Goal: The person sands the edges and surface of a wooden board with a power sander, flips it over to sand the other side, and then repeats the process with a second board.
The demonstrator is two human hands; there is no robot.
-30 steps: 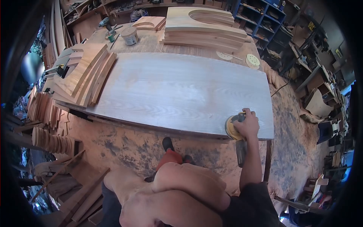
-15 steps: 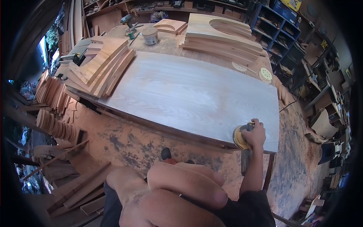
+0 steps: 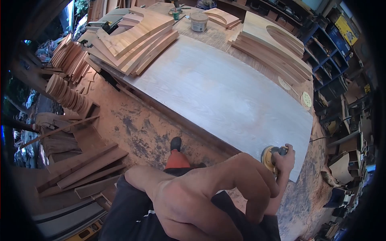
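My right hand (image 3: 284, 160) is wrapped round a yellow and black round sander (image 3: 267, 157), which rests on a large pale wooden panel (image 3: 213, 88) close to its near right corner. Very near the camera, my left hand (image 3: 225, 193) looks large over my lap. Its fingers are bent and spread, with nothing visible in them, and part of the panel's near edge is hidden behind it. Near the panel's far right edge lie round sanding discs (image 3: 306, 100).
Curved wooden pieces stand stacked at the panel's left end (image 3: 136, 36) and behind it (image 3: 273, 44). A white tub (image 3: 198, 22) is farther back. Boards (image 3: 84, 168) lie on the floor at left, near round wooden discs (image 3: 64, 94). Blue shelves (image 3: 327, 56) stand at right.
The view has turned, and the panel now runs more steeply down to the right. My left hand has risen and its fingers have spread. My right hand still holds the sander near the same corner.
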